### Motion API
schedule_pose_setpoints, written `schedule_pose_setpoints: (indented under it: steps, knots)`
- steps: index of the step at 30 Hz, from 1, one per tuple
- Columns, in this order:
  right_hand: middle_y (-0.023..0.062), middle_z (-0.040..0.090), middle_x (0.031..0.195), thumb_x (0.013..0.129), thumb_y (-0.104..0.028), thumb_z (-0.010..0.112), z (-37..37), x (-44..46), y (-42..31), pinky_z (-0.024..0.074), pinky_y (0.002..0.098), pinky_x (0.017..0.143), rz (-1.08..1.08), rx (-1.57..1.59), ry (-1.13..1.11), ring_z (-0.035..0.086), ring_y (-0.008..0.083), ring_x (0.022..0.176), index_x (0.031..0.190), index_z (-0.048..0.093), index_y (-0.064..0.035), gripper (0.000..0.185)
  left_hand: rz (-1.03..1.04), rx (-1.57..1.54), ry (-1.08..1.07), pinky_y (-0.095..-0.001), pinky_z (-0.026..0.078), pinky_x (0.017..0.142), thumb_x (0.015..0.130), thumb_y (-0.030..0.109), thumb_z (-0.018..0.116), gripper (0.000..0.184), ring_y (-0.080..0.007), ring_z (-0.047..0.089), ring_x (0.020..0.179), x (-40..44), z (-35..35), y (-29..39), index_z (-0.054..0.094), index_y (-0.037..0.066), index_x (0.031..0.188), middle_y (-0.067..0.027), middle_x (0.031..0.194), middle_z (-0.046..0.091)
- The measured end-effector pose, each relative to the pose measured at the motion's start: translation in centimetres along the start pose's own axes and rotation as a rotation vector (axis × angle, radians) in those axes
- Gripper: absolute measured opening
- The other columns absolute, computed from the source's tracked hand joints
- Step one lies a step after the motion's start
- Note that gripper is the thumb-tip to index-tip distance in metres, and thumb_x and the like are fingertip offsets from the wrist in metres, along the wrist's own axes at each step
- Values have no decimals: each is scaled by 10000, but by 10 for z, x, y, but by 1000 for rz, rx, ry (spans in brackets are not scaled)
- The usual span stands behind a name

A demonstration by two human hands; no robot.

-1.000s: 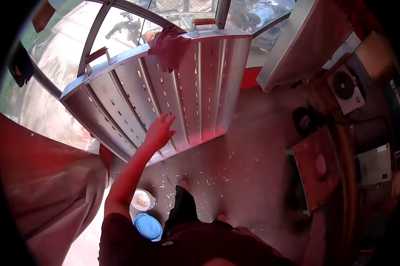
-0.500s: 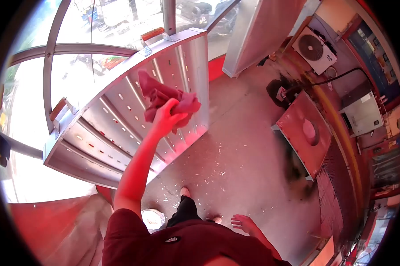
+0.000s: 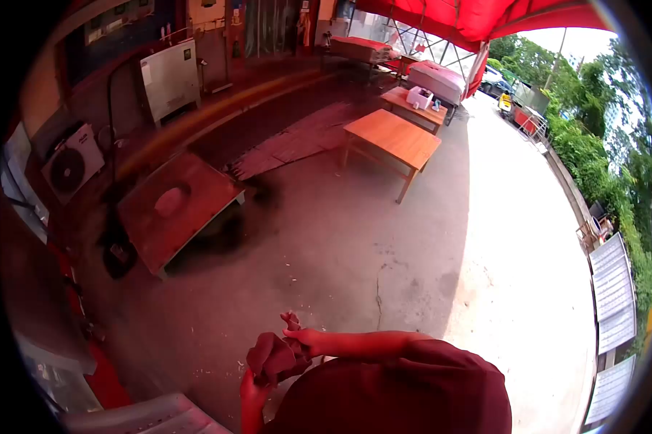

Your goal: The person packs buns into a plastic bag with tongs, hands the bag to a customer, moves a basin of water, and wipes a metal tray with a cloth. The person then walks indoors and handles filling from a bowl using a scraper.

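Observation:
A crumpled dark red cloth [image 3: 272, 358] is bunched between my two hands, close in front of my body. My left hand [image 3: 254, 394] grips its lower left side from below. On the other side, my right hand [image 3: 306, 341] is closed around the cloth, and a small end of it sticks up above the fingers. Folds of the cloth cover part of my fingers. At the bottom left edge, part of a ribbed metal panel [image 3: 149, 418] shows, apart from both hands.
A low table with a round opening [image 3: 203, 217] stands on the concrete floor at left. Wooden tables [image 3: 395, 137] stand farther off. An outdoor air-conditioner unit [image 3: 73, 163] and a grey cabinet [image 3: 170, 79] line the wall. A red canopy [image 3: 449, 18] hangs overhead.
My view has swung away from the metal panel toward the yard. The cloth, held before by my left hand over the panel, is now near my body, and my formerly open right hand grips it too.

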State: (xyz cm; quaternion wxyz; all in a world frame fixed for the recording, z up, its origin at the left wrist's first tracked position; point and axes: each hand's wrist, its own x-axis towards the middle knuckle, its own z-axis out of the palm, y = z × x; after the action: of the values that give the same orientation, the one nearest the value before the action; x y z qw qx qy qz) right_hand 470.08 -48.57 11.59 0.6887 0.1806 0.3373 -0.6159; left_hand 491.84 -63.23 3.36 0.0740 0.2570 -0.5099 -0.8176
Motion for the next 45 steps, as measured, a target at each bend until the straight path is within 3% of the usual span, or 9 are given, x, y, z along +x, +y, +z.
schedule_pose_setpoints:
  steps: [3, 7, 11, 12, 17, 24, 32, 39, 45]
  knots:
    - [112, 621, 1051, 915, -357, 541, -57, -30, -35, 477, 431, 884, -140, 185, -70, 595, 248, 972, 1150, 520, -8, 421, -421, -203, 77, -464, 455, 842, 858, 543, 537, 662, -336, 544, 1024, 42, 21, -2, 369, 122, 1342, -154, 1094, 542]
    - [109, 636, 1000, 911, -374, 543, -78, -122, -90, 503, 397, 789, -342, 61, -413, 610, 220, 889, 1168, 527, -24, 434, -490, -139, -20, -463, 462, 823, 897, 498, 506, 576, -325, 553, 1000, 113, 108, 16, 369, 144, 1330, -152, 1090, 548]
    - [78, 633, 928, 921, -307, 540, -130, -122, -143, 505, 362, 741, -505, 416, 97, 610, 207, 838, 1102, 564, -69, 300, -465, 26, -212, -439, 476, 820, 932, 374, 504, 479, -292, 571, 991, 172, 194, 49, 374, 124, 1319, -140, 1104, 552]
    - [71, 625, 942, 919, -269, 542, -166, -104, -161, 501, 377, 763, -576, 439, -248, 610, 210, 842, 1095, 556, -80, 259, -455, 79, -276, -433, 479, 818, 935, 348, 505, 467, -287, 575, 987, 183, 205, 57, 374, 117, 1318, -137, 1105, 553]
    - [98, 550, 1172, 917, -256, 551, -67, -137, -257, 431, 410, 934, -725, 360, -244, 551, 234, 1051, 1263, 426, -60, 416, -795, -71, -495, -452, 478, 878, 931, 285, 513, 423, -318, 568, 1053, 271, 225, 56, 408, 60, 1273, -185, 1173, 553]
    - [129, 481, 1290, 937, -248, 513, -55, -87, -373, 356, 455, 1034, -654, 141, -169, 473, 277, 1190, 1330, 347, -26, 481, -748, -1291, -595, -383, 419, 955, 929, 454, 420, 556, -260, 527, 1127, 436, 272, 138, 357, 49, 1304, -162, 1353, 416]
    - [119, 511, 1269, 893, -204, 575, -128, -35, -529, 447, 366, 900, -610, -468, 507, 505, 242, 1157, 1327, 418, -27, 494, -455, -878, -555, -365, 437, 914, 923, 401, 451, 515, -239, 542, 1050, 622, 350, 257, 387, 41, 1286, -134, 1270, 463]
    - [181, 425, 1355, 754, -263, 731, -169, -13, -747, 302, 358, 1043, -993, -963, 423, 369, 232, 1284, 1383, 333, -10, 787, -417, -713, -510, -349, 452, 878, 918, 355, 478, 480, -221, 556, 983, 819, 481, 268, 413, 35, 1270, -110, 1197, 504]
    - [65, 631, 822, 820, -232, 660, -104, 11, -980, 471, 281, 681, -718, -1006, 290, 580, 131, 747, 1016, 582, 29, 335, -228, -804, -426, -335, 466, 847, 913, 315, 501, 450, -206, 567, 926, 973, 481, 383, 436, 30, 1256, -88, 1134, 540]
